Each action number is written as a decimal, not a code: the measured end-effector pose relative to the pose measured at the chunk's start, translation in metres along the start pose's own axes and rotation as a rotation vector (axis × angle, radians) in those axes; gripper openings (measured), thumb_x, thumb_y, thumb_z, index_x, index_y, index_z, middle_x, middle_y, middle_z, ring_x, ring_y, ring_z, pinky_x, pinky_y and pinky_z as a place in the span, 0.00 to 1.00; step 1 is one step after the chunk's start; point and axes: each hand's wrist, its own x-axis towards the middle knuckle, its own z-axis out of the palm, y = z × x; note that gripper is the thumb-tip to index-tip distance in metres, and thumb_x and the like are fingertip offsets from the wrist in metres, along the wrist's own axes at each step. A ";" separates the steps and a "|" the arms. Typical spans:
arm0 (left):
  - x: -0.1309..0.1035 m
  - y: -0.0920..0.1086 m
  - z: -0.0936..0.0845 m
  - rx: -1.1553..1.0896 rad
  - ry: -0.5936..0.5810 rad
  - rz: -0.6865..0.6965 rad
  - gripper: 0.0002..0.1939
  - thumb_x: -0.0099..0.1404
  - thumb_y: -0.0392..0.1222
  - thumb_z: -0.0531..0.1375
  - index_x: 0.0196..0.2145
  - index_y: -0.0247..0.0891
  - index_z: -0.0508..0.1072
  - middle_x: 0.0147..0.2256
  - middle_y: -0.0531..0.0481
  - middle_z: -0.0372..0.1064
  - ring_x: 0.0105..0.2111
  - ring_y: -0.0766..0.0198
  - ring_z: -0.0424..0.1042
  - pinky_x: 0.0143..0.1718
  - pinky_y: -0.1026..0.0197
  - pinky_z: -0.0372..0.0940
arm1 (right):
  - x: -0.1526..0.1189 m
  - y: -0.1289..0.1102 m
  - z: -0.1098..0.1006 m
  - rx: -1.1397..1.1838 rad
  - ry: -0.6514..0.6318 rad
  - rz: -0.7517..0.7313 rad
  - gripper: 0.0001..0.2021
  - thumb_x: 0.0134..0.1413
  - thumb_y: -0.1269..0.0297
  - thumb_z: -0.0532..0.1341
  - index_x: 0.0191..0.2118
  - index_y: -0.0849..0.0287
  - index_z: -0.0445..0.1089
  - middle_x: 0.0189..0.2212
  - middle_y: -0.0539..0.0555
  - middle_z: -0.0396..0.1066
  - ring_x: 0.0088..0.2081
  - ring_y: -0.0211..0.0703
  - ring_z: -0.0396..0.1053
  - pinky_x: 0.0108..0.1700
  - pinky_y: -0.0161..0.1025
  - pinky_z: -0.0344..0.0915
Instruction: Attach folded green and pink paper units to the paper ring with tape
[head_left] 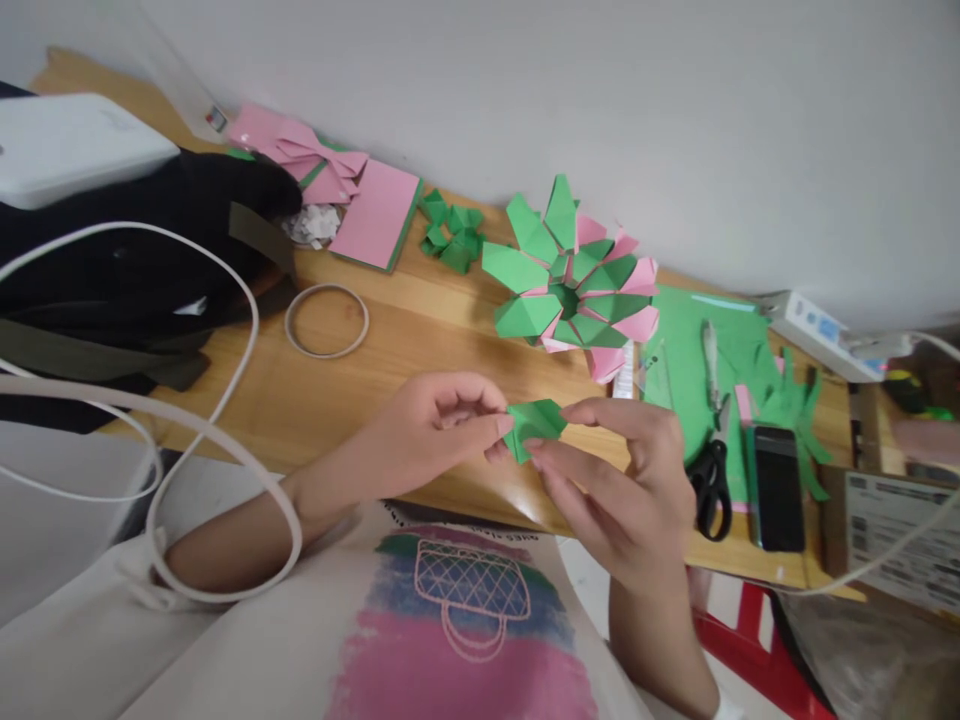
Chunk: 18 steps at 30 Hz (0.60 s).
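A small piece of folded green paper is held in the air over the table's front edge. My left hand pinches its left side between thumb and fingers. On the other side, my right hand grips it, with the index finger at the upper right corner and the thumb at the lower edge. Beyond my hands stands a flower-like ring of green and pink folded paper. To its left lies a smaller cluster of green folded pieces.
Pink paper sheets and a tape ring lie left. On the right are green sheets, a cutter knife, black-handled scissors, a phone and a power strip. A white cable loops over my left forearm.
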 end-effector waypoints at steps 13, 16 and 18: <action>-0.006 0.000 0.000 0.110 0.007 0.030 0.07 0.63 0.37 0.60 0.28 0.35 0.75 0.26 0.53 0.76 0.28 0.69 0.74 0.31 0.69 0.67 | 0.008 -0.002 0.009 0.397 -0.050 0.287 0.06 0.55 0.72 0.64 0.37 0.54 0.72 0.43 0.54 0.67 0.46 0.44 0.68 0.48 0.45 0.66; -0.006 0.000 0.001 0.122 0.008 0.028 0.07 0.63 0.36 0.60 0.28 0.36 0.75 0.26 0.54 0.76 0.29 0.69 0.75 0.32 0.69 0.67 | 0.005 -0.001 0.014 0.472 -0.002 0.368 0.06 0.54 0.73 0.65 0.36 0.54 0.73 0.43 0.53 0.67 0.47 0.43 0.67 0.47 0.43 0.66; -0.005 -0.001 0.001 0.126 0.008 0.022 0.07 0.63 0.36 0.60 0.28 0.36 0.76 0.26 0.54 0.77 0.28 0.69 0.75 0.32 0.69 0.67 | 0.005 -0.001 0.015 0.495 0.011 0.390 0.07 0.52 0.73 0.66 0.35 0.54 0.73 0.43 0.53 0.67 0.46 0.42 0.68 0.47 0.42 0.66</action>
